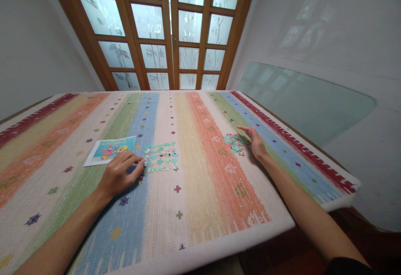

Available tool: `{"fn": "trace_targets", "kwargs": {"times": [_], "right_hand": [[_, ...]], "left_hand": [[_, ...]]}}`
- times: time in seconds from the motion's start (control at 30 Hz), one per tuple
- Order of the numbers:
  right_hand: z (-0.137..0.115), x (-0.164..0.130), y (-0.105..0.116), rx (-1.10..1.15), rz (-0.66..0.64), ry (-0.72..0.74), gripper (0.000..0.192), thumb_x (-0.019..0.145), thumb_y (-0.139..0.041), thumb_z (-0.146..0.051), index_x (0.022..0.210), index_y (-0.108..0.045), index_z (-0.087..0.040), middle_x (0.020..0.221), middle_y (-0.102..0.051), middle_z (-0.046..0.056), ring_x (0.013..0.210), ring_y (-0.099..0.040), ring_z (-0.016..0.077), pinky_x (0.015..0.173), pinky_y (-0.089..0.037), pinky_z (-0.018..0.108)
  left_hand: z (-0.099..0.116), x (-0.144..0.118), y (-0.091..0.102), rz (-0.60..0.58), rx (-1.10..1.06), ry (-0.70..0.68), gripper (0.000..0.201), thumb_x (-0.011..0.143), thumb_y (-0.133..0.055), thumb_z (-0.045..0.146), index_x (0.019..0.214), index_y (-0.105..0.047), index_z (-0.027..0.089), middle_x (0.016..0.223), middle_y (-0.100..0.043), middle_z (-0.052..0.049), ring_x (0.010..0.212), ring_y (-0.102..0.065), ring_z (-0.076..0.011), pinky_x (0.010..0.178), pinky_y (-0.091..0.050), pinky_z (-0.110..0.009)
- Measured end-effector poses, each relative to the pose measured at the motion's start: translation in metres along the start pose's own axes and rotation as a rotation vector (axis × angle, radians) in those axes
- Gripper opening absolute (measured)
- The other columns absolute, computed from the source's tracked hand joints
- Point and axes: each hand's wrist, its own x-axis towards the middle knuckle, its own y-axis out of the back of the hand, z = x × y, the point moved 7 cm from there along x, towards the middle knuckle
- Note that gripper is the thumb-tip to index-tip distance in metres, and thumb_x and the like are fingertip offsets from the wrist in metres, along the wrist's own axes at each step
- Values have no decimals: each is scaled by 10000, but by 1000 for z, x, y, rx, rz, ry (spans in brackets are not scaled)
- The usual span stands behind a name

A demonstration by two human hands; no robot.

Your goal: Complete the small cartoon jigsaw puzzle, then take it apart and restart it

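My left hand (123, 172) rests low over the table, fingers curled and thumb close to the index fingertip. Any item between those fingertips is too small to make out. A few dark and coloured jigsaw pieces (142, 177) show just below them. Right beside the fingertips, small jigsaw pieces (161, 156) lie in rows, mostly teal and pale. Partly behind my left hand is a picture card (108, 149) with a pink and a yellow cartoon figure. My right hand (255, 141) is open, fingers extended, at the right side of a loose pile of jigsaw pieces (234, 144).
A striped, patterned cloth (188, 191) covers the table, whose front edge runs close to me. Wooden doors with frosted glass panes (153, 55) stand beyond the far edge. White walls (344, 28) rise at both sides, with a pale glass-like panel (300, 95) on the right.
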Motion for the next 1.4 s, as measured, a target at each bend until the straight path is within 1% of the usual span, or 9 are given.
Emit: {"fn": "trace_targets", "kwargs": {"times": [0.1,0.23,0.47,0.6,0.7,0.87,1.07,1.23,1.4], "right_hand": [[2,-1,3,-12,33,-3,702,976,-237,-780,1039,-748,-302,1226,-751,54,1305,-608,297,1221,-333,520],[3,-6,-4,-79,-8,-14,748,972,-205,-790,1049,-752,-287,1235,-751,68,1300,-612,316,1202,-344,565],[-2,-11,-5,-135,-19,-17,771,970,-209,-796,1038,-769,-272,1241,-753,82,1297,-613,336,1193,-340,579],[-4,-11,-4,-148,-21,-11,772,971,-200,-791,1024,-768,-271,1219,-761,88,1282,-623,341,1189,-345,579],[-5,-11,-5,-147,-24,-10,764,967,-217,-793,1014,-768,-266,1210,-764,93,1253,-638,351,1176,-351,599],[-9,-13,-7,-166,-33,4,752,973,-229,-781,1009,-772,-260,1198,-765,108,1224,-652,363,1154,-382,602],[-13,-16,-10,-202,-58,26,752,982,-225,-765,1033,-773,-252,1170,-767,122,1203,-653,380,1091,-443,603],[-14,-15,-10,-209,-67,45,764,968,-227,-791,1025,-774,-262,1129,-774,113,1178,-655,371,1055,-473,580],[-15,-15,-10,-233,-73,54,766,965,-224,-800,1014,-772,-267,1111,-776,110,1144,-669,362,1051,-474,581]], "left_hand": [[0,0,0,10,1,-2,190,976,-579,277,814,-655,213,750,-662,-16,698,-639,-197,722,-529,-354],[1,1,2,46,16,-6,174,977,-585,255,820,-646,212,761,-670,-13,702,-643,-187,722,-532,-341],[-1,2,9,78,44,101,200,981,-562,264,795,-608,210,795,-657,-24,748,-648,-189,738,-540,-330],[-1,1,11,97,39,94,262,995,-539,242,738,-574,209,770,-624,-24,720,-622,-179,711,-527,-316],[-3,0,10,99,40,86,293,1007,-505,224,728,-591,208,744,-622,-26,706,-607,-184,714,-516,-332],[-7,0,11,108,37,104,365,1022,-450,188,675,-560,216,665,-610,-11,654,-574,-187,757,-497,-374],[-13,-4,10,126,44,184,326,1059,-379,190,833,-612,220,628,-553,10,613,-570,-198,733,-505,-391],[-18,-8,8,163,41,222,267,1061,-379,194,979,-632,216,727,-643,-2,726,-656,-206,797,-529,-382],[-20,-10,7,174,45,226,257,1026,-410,158,1156,-630,191,752,-669,9,702,-659,-180,819,-546,-353]]}}
